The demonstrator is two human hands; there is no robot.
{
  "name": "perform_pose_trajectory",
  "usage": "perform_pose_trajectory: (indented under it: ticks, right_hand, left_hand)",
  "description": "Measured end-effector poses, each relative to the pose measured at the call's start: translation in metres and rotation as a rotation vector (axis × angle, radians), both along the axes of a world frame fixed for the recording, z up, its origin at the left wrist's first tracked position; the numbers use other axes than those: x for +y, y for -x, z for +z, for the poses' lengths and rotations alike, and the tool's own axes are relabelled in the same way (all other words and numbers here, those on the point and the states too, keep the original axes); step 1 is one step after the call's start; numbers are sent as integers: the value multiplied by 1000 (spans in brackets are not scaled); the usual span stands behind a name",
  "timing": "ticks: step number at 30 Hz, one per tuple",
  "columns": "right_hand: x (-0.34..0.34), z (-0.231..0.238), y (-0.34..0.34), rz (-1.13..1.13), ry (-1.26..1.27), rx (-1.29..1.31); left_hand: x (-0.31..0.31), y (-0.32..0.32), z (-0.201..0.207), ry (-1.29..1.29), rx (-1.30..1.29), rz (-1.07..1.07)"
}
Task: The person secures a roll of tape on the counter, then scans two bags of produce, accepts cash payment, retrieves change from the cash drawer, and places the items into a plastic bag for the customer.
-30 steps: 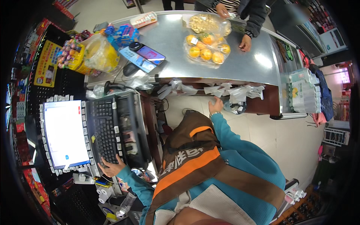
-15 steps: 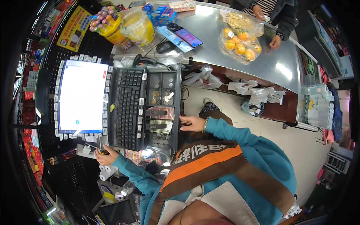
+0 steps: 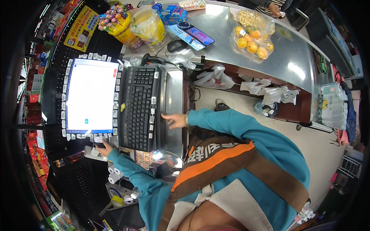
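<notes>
My right hand (image 3: 175, 120), fingers stretched out, is at the front of the shut cash drawer (image 3: 164, 92), beside the black keyboard (image 3: 138, 107). Nothing shows in that hand. Farther left, my left hand (image 3: 103, 148) reaches just below the monitor (image 3: 91, 98), with thumb and finger apart next to a small white device (image 3: 92, 153). I see nothing held in it, though its far fingers are partly hidden. A black handheld scanner (image 3: 149, 59) lies beyond the keyboard's far end.
Bagged oranges (image 3: 251, 41) and another bag of round pale food (image 3: 250, 19) lie on the metal counter (image 3: 216, 27). A phone (image 3: 198, 34), a mouse (image 3: 177, 46) and a yellow tub (image 3: 148, 27) stand nearer. Another person's hand (image 3: 274, 9) is across the counter.
The cash drawer, open earlier with coins and notes showing, is now shut. My right hand has moved left with it; my left hand has moved up toward the monitor's lower edge.
</notes>
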State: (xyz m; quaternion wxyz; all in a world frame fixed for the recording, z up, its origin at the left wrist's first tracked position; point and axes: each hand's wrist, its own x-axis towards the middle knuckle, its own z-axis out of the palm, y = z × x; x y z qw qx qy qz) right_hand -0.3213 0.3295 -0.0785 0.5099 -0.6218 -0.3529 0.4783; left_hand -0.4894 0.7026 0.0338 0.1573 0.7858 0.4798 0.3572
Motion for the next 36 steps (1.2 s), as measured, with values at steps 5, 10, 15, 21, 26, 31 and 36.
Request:
perform_pose_trajectory:
  ticks: [5, 10, 15, 21, 26, 31, 36]
  right_hand:
    - [23, -4, 9, -28, -18, 132]
    - [6, 2, 12, -4, -29, 110]
    - [-34, -13, 18, 7, -56, 156]
    - [-125, -72, -10, -425, -10, 455]
    - [-251, -140, -58, -1319, 240, 808]
    - [-397, -189, -61, -2016, 322, 804]
    - [-501, -192, -45, -1858, 1228, -10]
  left_hand:
    - [7, -15, 8, 219, -443, -46]
    - [-14, -8, 23, 198, -608, -238]
    - [-29, 12, 26, 115, -569, -308]
    - [-51, 13, 34, -64, -540, -454]
    - [-75, -3, 52, 26, -535, -439]
    - [-52, 37, 64, 136, -53, -660]
    - [-11, 85, 84, 798, 1159, -599]
